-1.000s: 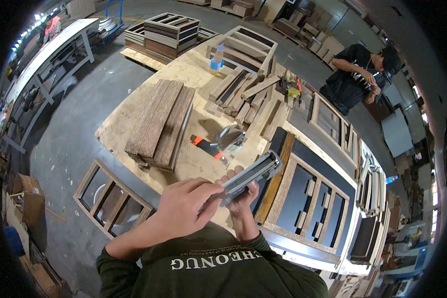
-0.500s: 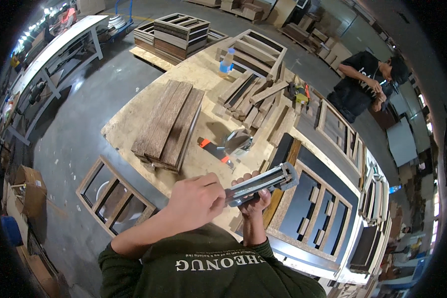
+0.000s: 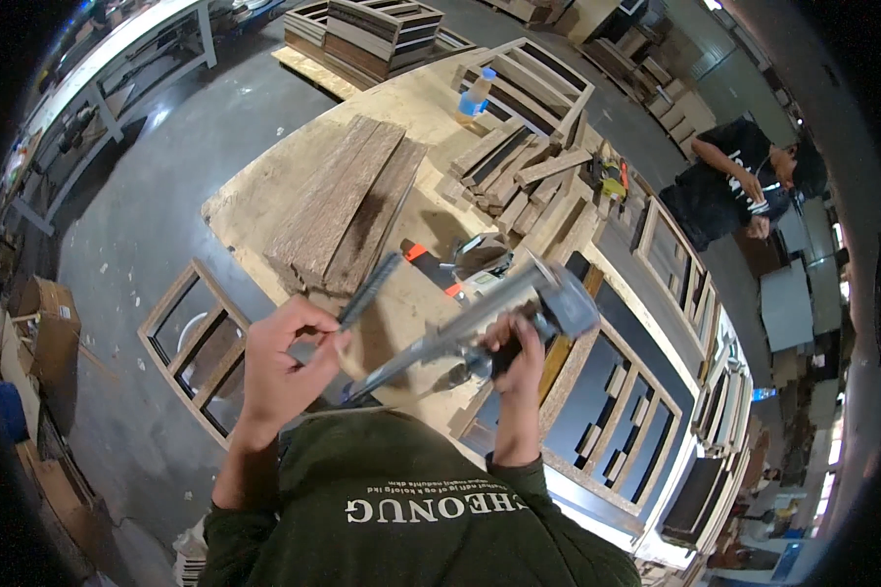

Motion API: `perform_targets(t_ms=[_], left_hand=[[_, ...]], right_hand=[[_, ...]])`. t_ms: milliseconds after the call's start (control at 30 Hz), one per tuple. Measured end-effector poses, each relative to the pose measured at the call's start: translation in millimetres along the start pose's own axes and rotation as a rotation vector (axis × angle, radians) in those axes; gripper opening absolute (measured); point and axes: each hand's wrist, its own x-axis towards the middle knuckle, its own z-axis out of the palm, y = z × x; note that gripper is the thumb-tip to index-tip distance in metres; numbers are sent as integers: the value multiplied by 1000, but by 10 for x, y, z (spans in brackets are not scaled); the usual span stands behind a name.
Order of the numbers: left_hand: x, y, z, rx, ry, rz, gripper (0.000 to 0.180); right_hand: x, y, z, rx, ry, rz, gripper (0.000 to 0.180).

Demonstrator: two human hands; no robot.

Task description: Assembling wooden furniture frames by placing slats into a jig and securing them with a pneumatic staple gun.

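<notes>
My left hand (image 3: 289, 364) is closed in a pinch on the lower end of a dark, ridged strip of staples (image 3: 372, 289), which points up and away. My right hand (image 3: 521, 357) wraps round the handle of a grey staple gun (image 3: 563, 301), blurred by motion. The gun's long magazine (image 3: 431, 342) slants down and left toward my body, its low end near my left wrist. Beyond the hands, a black and orange tool (image 3: 426, 259) lies on the wooden worktable (image 3: 250, 201), beside a clear shiny package (image 3: 485, 254).
Brown wood-grain boards (image 3: 338, 201) are stacked at the table's left. Loose wood strips (image 3: 519, 171), a bottle (image 3: 475, 93) and a yellow-green tool (image 3: 612, 178) lie farther back. Slatted frames (image 3: 607, 421) cover the right side; another frame (image 3: 201, 342) stands lower left. A person (image 3: 734, 186) works at far right.
My left hand has moved left, away from the staple gun, and the strip of staples now shows in it. The gun has tilted, its magazine now reaching down toward my body.
</notes>
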Motion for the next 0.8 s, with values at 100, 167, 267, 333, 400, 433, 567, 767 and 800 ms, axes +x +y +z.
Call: perform_targets(t_ms=[100,167,267,333,400,433,567,767,800], left_hand=[[-350,-181,-100,-192,138,-238,3],[-589,-409,-89,-215,158,-382,2],[-841,-600,-76,-201,206,-345,6],[-956,-620,-113,-182,215,-410,7],[-1060,-688,-146,-172,250,-419,9],[-1104,-709,-163,-187,271,-434,9],[-1161,-834,-223,-259,318,-427,11],[-847,-678,-205,-691,346,-436,9],[-819,-718,-220,-703,288,-404,21]], right_hand=[[460,25,-59,-700,-25,-113,25],[645,-82,115,-1358,-169,-384,52],[889,-213,358,-1763,-313,-20,55],[990,-221,494,-1773,-492,66,54],[964,-218,705,-1883,-537,186,52],[957,-220,722,-1821,-544,121,51],[1031,-386,676,-1647,-483,-22,40],[779,-532,450,-712,-218,-220,42],[715,-496,499,-497,-224,-191,44]])
